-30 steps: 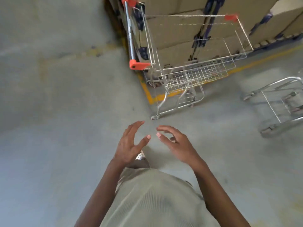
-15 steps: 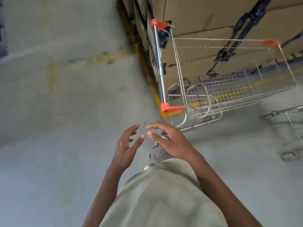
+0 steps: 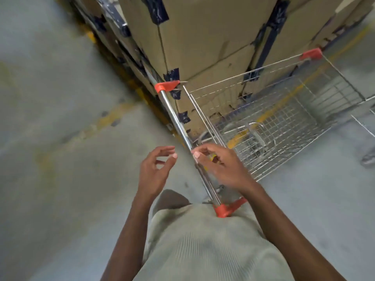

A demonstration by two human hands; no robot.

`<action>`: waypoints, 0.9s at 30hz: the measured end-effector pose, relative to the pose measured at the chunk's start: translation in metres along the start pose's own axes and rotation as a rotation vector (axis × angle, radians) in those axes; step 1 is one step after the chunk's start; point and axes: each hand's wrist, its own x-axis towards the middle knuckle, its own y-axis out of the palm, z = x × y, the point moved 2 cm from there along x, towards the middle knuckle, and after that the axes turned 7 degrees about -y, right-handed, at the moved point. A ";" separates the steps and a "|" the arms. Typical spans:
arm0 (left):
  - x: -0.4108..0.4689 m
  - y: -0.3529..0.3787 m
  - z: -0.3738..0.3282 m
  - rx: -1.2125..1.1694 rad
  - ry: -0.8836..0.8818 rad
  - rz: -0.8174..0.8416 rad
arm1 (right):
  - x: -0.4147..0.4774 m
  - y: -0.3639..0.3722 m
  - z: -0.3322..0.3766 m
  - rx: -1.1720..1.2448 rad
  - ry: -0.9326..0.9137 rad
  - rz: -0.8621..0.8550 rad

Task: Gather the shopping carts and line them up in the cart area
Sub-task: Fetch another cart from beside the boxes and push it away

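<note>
- Right hand (image 3: 221,167) hovers over the shopping cart's (image 3: 284,126) handle bar (image 3: 176,121), fingers loosely curved and clasping nothing; I cannot tell if they touch it.
- Left hand (image 3: 155,172) hangs just left of it, off the bar, relaxed and empty.
- Ahead of the right fingertips, the cart's wire basket runs alongside stacked cardboard boxes (image 3: 203,37).
- Orange end cap (image 3: 223,209) sits under the right wrist.

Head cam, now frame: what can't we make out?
All head view.
1. Right hand over the cart handle: the hand covers the bar and there is motion blur, so grip or no contact is unclear.
2. Cart wheels: hidden under the basket and shirt.
3. Second cart: cut off by the right edge.
4. Cardboard boxes: tape markings blurred.
</note>
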 end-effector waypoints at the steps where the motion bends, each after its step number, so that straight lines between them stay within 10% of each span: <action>1: 0.014 0.002 -0.007 -0.001 0.037 0.009 | 0.004 0.000 -0.003 -0.002 0.026 -0.043; 15: 0.187 0.039 -0.020 0.499 0.875 0.680 | 0.005 0.082 -0.016 -0.117 0.634 -0.655; 19: 0.235 0.031 -0.028 0.573 1.065 0.609 | 0.015 0.116 -0.011 -0.640 0.857 -0.630; 27: 0.252 0.014 -0.021 0.887 1.041 0.492 | 0.032 0.160 -0.002 -0.823 1.087 -0.837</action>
